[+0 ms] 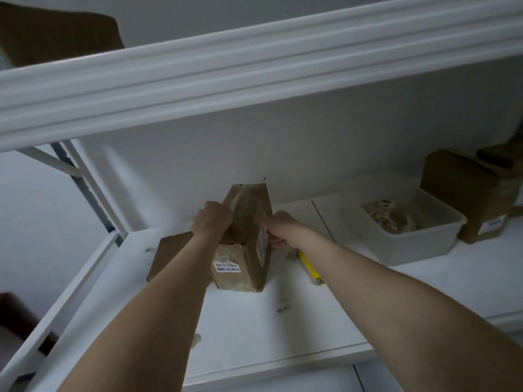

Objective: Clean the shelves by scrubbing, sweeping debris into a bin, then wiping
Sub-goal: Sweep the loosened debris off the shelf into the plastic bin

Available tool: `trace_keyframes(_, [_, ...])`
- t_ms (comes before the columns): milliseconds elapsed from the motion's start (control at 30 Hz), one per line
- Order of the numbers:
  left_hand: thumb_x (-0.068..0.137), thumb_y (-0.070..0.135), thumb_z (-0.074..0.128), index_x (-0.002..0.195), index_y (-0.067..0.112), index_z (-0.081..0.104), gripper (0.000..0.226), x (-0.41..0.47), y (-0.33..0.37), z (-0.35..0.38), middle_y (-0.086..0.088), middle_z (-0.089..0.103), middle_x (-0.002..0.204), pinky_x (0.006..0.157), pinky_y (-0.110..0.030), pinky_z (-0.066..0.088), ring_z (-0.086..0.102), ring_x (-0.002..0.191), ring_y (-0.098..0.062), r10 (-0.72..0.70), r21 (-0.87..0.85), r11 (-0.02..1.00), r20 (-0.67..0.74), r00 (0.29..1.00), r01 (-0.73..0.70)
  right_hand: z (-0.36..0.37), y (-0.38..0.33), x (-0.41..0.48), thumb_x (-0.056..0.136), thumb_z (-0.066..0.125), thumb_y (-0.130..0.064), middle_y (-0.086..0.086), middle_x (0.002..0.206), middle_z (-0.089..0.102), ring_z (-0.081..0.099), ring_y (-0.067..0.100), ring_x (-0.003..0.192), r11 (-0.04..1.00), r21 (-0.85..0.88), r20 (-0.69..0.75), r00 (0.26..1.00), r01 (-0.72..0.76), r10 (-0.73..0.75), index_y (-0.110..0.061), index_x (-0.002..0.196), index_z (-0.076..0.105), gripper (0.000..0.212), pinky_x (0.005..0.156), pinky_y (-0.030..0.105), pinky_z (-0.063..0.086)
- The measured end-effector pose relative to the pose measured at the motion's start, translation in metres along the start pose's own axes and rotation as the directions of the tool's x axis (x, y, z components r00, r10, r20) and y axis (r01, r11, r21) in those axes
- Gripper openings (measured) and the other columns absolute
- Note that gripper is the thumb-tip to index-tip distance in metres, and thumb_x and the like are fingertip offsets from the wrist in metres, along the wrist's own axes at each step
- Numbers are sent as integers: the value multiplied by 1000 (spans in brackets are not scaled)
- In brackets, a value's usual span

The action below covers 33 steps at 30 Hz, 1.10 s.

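Observation:
A tall brown cardboard box [246,244] with a white printed label stands on the white shelf [254,329]. My left hand [213,219] grips its left upper side and my right hand [278,226] holds its right side. A flat brown cardboard piece [167,254] lies just left of the box, partly behind my left forearm. A yellow-handled tool [310,267] lies on the shelf right of the box, its far end hidden by my right wrist. Small bits of debris [283,306] are scattered on the shelf in front of the box.
A translucent plastic bin [410,244] holding scraps sits at the right. Behind it stands another brown box [478,199]. The upper shelf's white edge [226,77] hangs overhead with a brown box [56,32] on it. The shelf's upright post [93,190] is at the left.

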<state>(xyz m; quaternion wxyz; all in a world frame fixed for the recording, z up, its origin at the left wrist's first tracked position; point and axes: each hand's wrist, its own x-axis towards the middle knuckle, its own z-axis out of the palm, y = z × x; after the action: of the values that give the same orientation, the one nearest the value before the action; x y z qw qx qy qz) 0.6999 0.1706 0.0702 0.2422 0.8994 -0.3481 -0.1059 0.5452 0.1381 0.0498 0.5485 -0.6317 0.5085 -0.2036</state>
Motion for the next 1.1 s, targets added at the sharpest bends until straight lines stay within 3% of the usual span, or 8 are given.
trace_keyframes(100, [97, 40, 36, 115, 2, 56, 46, 11, -5, 1, -15, 62, 116, 89, -35, 47, 60, 100, -29, 38, -34, 999, 123, 992, -34, 22, -6, 1, 85, 57, -58, 11, 110, 60, 60, 28, 97, 999, -17, 102, 994, -30, 31, -14, 121, 51, 58, 82, 35, 51])
trace_keyframes(167, [97, 36, 38, 111, 1, 58, 43, 12, -1, -2, -18, 62, 113, 85, -34, 46, 61, 100, -30, 63, -75, 996, 141, 988, -52, 27, -9, 4, 84, 61, -56, 9, 106, 62, 59, 27, 96, 1000, 20, 113, 993, -20, 17, -14, 120, 53, 56, 84, 36, 50])
trace_keyframes(267, [93, 37, 45, 106, 2, 57, 39, 14, 15, -11, -15, 62, 99, 74, -31, 46, 59, 86, -29, 65, -201, 978, 89, 994, -46, 20, -17, 7, 86, 65, -42, 2, 90, 62, 59, 20, 82, 984, 165, 83, 993, 64, -78, -17, 112, 56, 37, 73, 30, 49])
trace_keyframes(367, [92, 32, 48, 115, -1, 57, 41, 14, 44, -16, -17, 63, 107, 82, -35, 51, 62, 97, -32, 102, -352, 933, 50, 994, -78, 0, -33, 16, 84, 66, -30, 6, 104, 68, 65, 23, 88, 953, 241, -94, 981, 185, -167, -14, 122, 60, 42, 74, 31, 53])
trace_keyframes(567, [91, 25, 50, 108, 6, 59, 27, -27, 118, 11, -11, 63, 100, 87, -40, 55, 63, 92, -28, 254, -658, 750, 189, 949, -70, -88, -34, 9, 92, 54, -32, 7, 103, 61, 59, 23, 91, 968, -5, -410, 882, 252, -232, -11, 119, 59, 35, 77, 29, 45])
trace_keyframes(733, [92, 22, 50, 115, 0, 55, 32, -58, 147, 54, -15, 62, 107, 78, -35, 54, 60, 88, -27, 268, -647, 761, 366, 891, 37, -139, 4, 6, 89, 55, -24, 14, 106, 68, 64, 29, 95, 989, -46, -472, 870, 139, -144, -6, 105, 67, 27, 84, 36, 53])
trace_keyframes(933, [91, 9, 50, 117, 0, 59, 29, -77, 150, 82, -14, 64, 102, 69, -28, 48, 59, 82, -21, 380, -641, 768, 430, 819, -20, -163, 30, 0, 91, 51, -17, 14, 106, 67, 62, 27, 95, 994, -108, -497, 864, 32, -82, -5, 109, 68, 27, 70, 25, 41])
trace_keyframes(1100, [95, 3, 43, 113, 6, 56, 22, -94, 145, 89, -7, 60, 86, 67, -23, 47, 55, 72, -12, 420, -624, 781, 527, 739, 2, -167, 35, -1, 91, 48, -15, 12, 116, 66, 61, 29, 105, 969, -246, -492, 861, 7, -131, -9, 114, 67, 30, 83, 28, 49])
